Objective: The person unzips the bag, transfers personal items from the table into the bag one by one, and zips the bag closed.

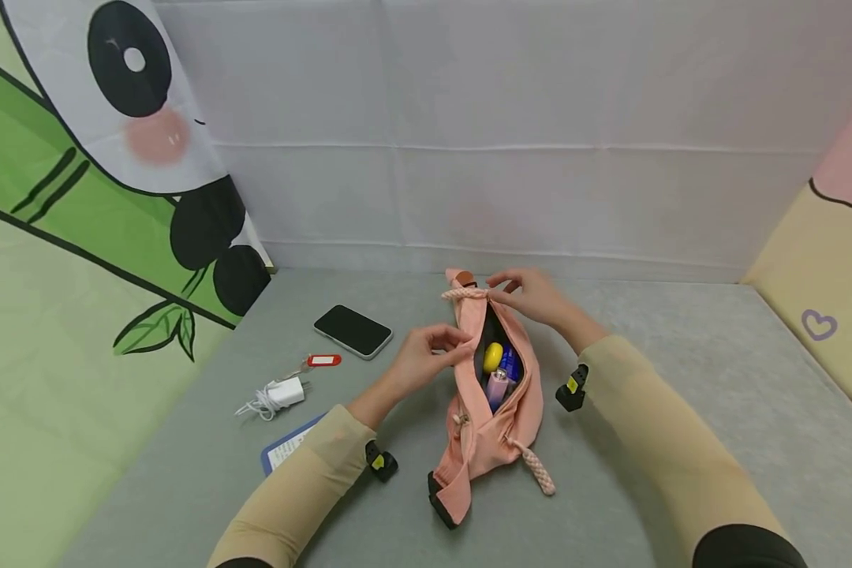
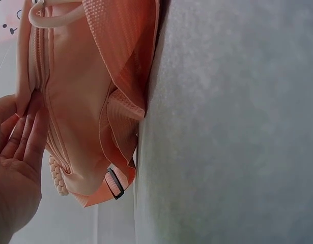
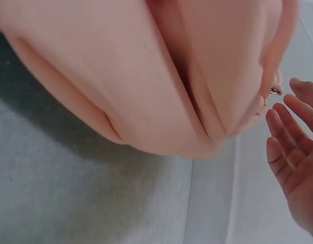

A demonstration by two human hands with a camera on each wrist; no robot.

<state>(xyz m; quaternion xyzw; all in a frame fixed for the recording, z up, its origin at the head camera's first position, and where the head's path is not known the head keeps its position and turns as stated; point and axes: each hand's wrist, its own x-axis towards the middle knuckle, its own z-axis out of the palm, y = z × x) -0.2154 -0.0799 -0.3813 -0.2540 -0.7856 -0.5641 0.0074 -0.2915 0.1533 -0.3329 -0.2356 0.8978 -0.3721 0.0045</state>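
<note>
A pink fabric waist bag (image 1: 527, 422) lies lengthwise on the grey table with its main zip undone. Inside show a yellow rounded item (image 1: 493, 357), a blue item (image 1: 510, 363) and a small lilac bottle (image 1: 497, 386) with a silvery top. My left hand (image 1: 429, 355) pinches the left edge of the opening between thumb and fingers, as the left wrist view also shows. At the far end of the zip, near a braided pull (image 1: 464, 293), is my right hand (image 1: 528, 298). In the right wrist view its loosely bent fingers (image 3: 291, 134) appear just off the bag.
Left of the bag lie a black-screened phone (image 1: 353, 331), a red key tag (image 1: 324, 360) with keys and a white charger (image 1: 284, 394) with coiled cable. A blue-edged card (image 1: 291, 446) is partly hidden by my left sleeve. A white cloth wall (image 1: 426, 197) stands behind the table.
</note>
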